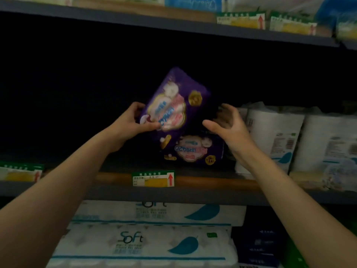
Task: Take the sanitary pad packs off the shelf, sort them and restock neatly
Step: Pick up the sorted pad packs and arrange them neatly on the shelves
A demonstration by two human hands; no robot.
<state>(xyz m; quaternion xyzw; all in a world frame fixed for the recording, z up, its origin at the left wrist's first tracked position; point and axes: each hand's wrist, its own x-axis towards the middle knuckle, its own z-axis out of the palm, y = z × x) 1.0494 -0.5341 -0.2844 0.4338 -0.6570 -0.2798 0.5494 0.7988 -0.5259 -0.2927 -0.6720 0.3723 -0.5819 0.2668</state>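
Up in the dark shelf bay, gripped a tilted purple pad pack [174, 101] by its lower left corner with left hand [133, 122], thumb in front. Kept right hand [227, 122] just beside, fingers spread and holding nothing. Saw second purple pack [195, 150] resting below on the shelf board [212, 181], near white paper rolls [274, 132].

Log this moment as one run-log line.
left hand: grips tilted purple pad pack | right hand: open, beside it | second purple pack: on shelf | stage: handling packs
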